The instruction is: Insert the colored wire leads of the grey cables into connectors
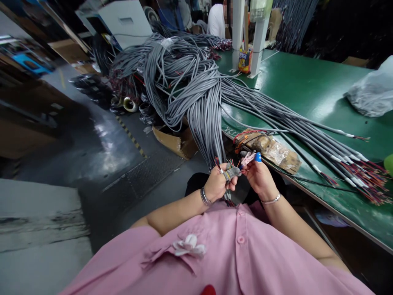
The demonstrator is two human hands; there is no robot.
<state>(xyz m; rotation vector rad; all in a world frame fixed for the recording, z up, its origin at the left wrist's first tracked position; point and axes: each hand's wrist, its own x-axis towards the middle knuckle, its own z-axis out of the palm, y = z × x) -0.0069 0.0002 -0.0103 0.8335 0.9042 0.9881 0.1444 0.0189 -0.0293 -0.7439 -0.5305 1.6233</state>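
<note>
My left hand (pixel 216 184) is closed round the end of a grey cable, with thin coloured wires (pixel 231 163) splaying out past the fingers. Grey covers (pixel 232 173) wrap some of its fingertips. Close beside it, my right hand (pixel 259 178) pinches a small pink piece (pixel 248 159) whose kind I cannot make out. A blue cover (pixel 258 157) sits on the right thumb. The two hands nearly meet at the wires, in front of my body. A thick hanging bundle of grey cables (pixel 206 123) comes down just behind my left hand.
The green table (pixel 310 86) bears a row of grey cables (pixel 276 114) with stripped ends. At its near edge lies a taped cardboard piece (pixel 270 149). A plastic bag (pixel 373 92) is at right, white posts (pixel 257 41) at the back. A cardboard box (pixel 175 141) stands below.
</note>
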